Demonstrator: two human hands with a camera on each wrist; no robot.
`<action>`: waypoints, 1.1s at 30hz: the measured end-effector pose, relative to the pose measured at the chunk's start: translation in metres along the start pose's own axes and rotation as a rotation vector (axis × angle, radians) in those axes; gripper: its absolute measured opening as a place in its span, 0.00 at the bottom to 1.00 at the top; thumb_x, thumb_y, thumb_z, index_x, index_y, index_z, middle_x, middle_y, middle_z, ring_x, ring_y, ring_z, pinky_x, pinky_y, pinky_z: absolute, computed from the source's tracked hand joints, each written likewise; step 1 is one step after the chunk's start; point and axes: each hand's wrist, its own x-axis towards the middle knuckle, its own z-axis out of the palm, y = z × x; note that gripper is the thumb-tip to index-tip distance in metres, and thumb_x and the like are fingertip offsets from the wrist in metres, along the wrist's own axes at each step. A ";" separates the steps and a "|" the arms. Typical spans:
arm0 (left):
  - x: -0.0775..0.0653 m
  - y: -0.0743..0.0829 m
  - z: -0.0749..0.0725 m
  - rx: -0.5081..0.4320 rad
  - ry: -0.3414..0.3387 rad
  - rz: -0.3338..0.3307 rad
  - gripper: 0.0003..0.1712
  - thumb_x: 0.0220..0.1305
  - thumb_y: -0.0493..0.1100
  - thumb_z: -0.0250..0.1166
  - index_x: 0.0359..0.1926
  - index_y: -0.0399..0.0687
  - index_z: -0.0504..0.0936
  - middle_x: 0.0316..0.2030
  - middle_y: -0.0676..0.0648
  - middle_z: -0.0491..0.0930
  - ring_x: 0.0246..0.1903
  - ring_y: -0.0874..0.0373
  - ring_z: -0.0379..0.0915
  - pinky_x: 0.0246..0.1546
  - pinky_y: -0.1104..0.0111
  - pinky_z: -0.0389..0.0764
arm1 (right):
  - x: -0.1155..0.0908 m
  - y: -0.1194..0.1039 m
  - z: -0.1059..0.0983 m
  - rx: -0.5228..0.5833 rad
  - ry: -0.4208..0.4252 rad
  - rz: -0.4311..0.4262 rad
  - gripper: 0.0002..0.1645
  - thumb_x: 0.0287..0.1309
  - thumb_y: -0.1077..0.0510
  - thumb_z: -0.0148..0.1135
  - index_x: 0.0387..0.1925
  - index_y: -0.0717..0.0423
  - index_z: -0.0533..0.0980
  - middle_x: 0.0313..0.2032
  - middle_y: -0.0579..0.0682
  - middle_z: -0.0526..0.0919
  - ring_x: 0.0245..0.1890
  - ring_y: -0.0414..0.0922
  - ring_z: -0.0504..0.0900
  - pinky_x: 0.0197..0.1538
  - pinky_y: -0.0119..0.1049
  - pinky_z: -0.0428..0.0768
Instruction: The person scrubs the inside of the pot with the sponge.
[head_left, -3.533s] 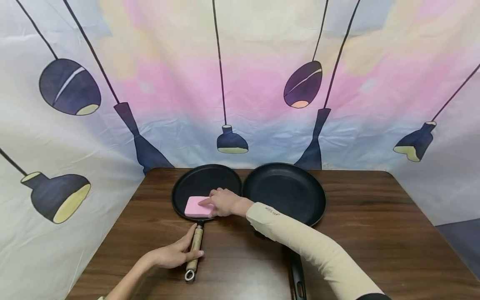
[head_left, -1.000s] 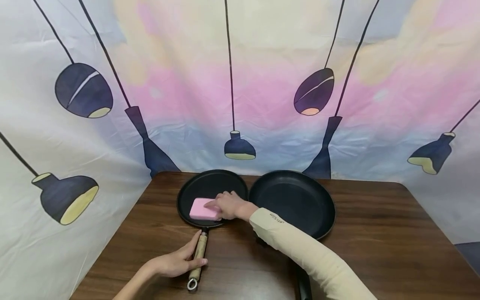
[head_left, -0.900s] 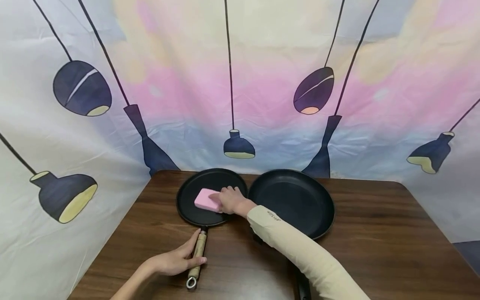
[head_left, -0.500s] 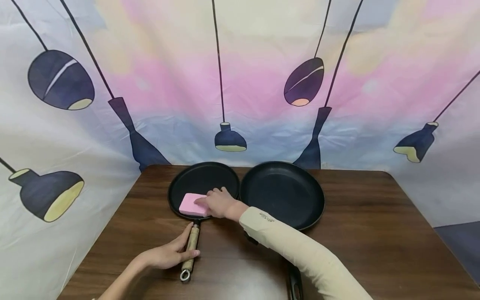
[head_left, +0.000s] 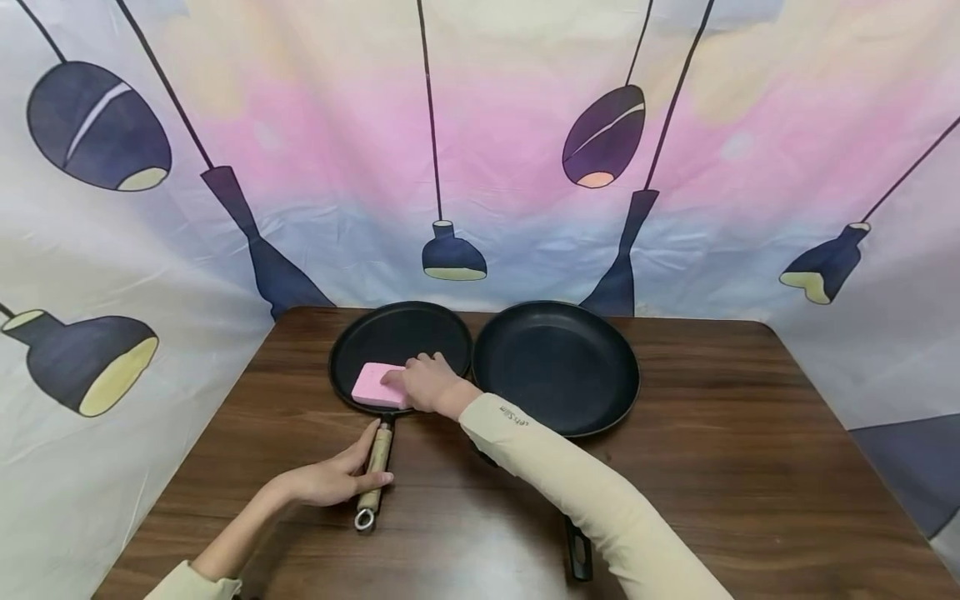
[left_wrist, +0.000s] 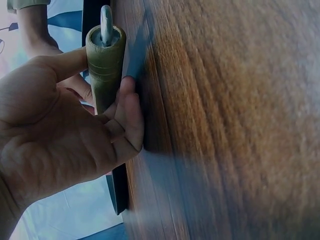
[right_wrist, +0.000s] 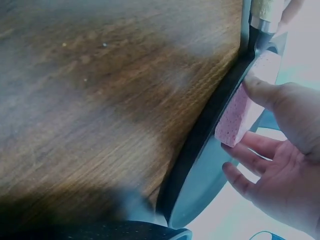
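A pink sponge (head_left: 378, 385) lies against the black flat pan (head_left: 420, 329), close to where its handle joins. My right hand (head_left: 431, 383) pinches it, thumb on the near side and fingers on the other, as the right wrist view shows with the sponge (right_wrist: 240, 112) and hand (right_wrist: 285, 145). My left hand (head_left: 326, 481) holds the pan's wooden handle (head_left: 375, 479), which ends in a metal ring (head_left: 364, 520). In the left wrist view, the thumb lies across the handle (left_wrist: 106, 75) while the fingers of the hand (left_wrist: 60, 130) bend around its other side.
A larger black frying pan (head_left: 555, 367) sits right beside the flat one. Its dark handle (head_left: 579, 550) points toward me, partly behind my right sleeve (head_left: 585, 483). Both rest on a brown wooden table (head_left: 720, 467); a cloth backdrop printed with lamps (head_left: 454, 258) hangs behind.
The sponge shifted up and right on the flat pan about 0.9 s ago, then returned toward the handle side. My left hand keeps its hold. The head view has tilted slightly.
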 end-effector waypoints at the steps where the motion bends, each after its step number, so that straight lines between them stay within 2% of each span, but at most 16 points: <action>1: 0.000 0.000 -0.001 0.001 0.003 -0.001 0.65 0.68 0.67 0.63 0.81 0.53 0.24 0.82 0.44 0.25 0.80 0.47 0.25 0.77 0.42 0.40 | 0.001 0.000 -0.001 0.005 -0.001 0.005 0.30 0.72 0.49 0.61 0.72 0.27 0.67 0.63 0.47 0.80 0.63 0.47 0.77 0.66 0.45 0.75; 8: 0.004 -0.002 -0.005 0.038 -0.004 0.036 0.63 0.70 0.65 0.62 0.81 0.53 0.24 0.82 0.40 0.26 0.80 0.42 0.26 0.76 0.39 0.42 | 0.001 0.000 -0.005 0.020 -0.022 0.032 0.30 0.73 0.49 0.60 0.72 0.27 0.68 0.64 0.47 0.80 0.63 0.48 0.77 0.67 0.45 0.75; 14: 0.006 -0.001 -0.007 0.036 -0.018 0.014 0.64 0.68 0.66 0.63 0.81 0.56 0.24 0.82 0.42 0.24 0.80 0.44 0.24 0.77 0.39 0.41 | 0.003 0.003 -0.004 0.012 -0.028 0.031 0.30 0.72 0.48 0.60 0.73 0.27 0.68 0.64 0.48 0.80 0.63 0.48 0.77 0.67 0.46 0.75; 19: 0.005 0.003 -0.006 0.058 -0.014 0.100 0.59 0.75 0.59 0.59 0.81 0.48 0.23 0.80 0.33 0.26 0.80 0.36 0.26 0.77 0.42 0.44 | 0.005 0.004 -0.005 0.002 -0.032 0.029 0.30 0.72 0.48 0.61 0.72 0.27 0.68 0.64 0.48 0.80 0.63 0.48 0.77 0.67 0.45 0.75; 22: 0.003 0.004 -0.006 0.059 -0.013 0.086 0.60 0.74 0.59 0.60 0.81 0.47 0.23 0.81 0.34 0.26 0.80 0.39 0.26 0.78 0.44 0.44 | 0.005 0.005 -0.006 0.020 -0.050 0.012 0.31 0.73 0.48 0.60 0.73 0.28 0.67 0.65 0.49 0.79 0.64 0.49 0.76 0.69 0.46 0.73; 26: 0.002 0.003 -0.006 0.034 -0.017 -0.008 0.65 0.69 0.66 0.63 0.81 0.53 0.24 0.82 0.44 0.24 0.80 0.47 0.25 0.78 0.43 0.41 | 0.010 0.010 -0.007 0.083 -0.090 -0.019 0.32 0.72 0.47 0.61 0.74 0.29 0.66 0.67 0.50 0.76 0.68 0.50 0.72 0.73 0.50 0.68; 28: 0.002 0.001 -0.005 0.026 -0.019 -0.022 0.66 0.67 0.68 0.63 0.81 0.53 0.23 0.81 0.44 0.24 0.80 0.47 0.24 0.78 0.42 0.40 | 0.016 0.015 -0.007 0.098 -0.086 0.013 0.33 0.71 0.45 0.62 0.74 0.31 0.66 0.67 0.50 0.76 0.68 0.51 0.72 0.73 0.51 0.68; 33: 0.003 0.000 -0.004 0.017 -0.013 -0.005 0.67 0.66 0.70 0.62 0.81 0.53 0.22 0.81 0.44 0.21 0.80 0.47 0.21 0.78 0.41 0.38 | 0.030 0.025 -0.005 0.079 -0.031 0.187 0.31 0.74 0.41 0.56 0.74 0.33 0.64 0.64 0.53 0.76 0.65 0.52 0.73 0.68 0.49 0.71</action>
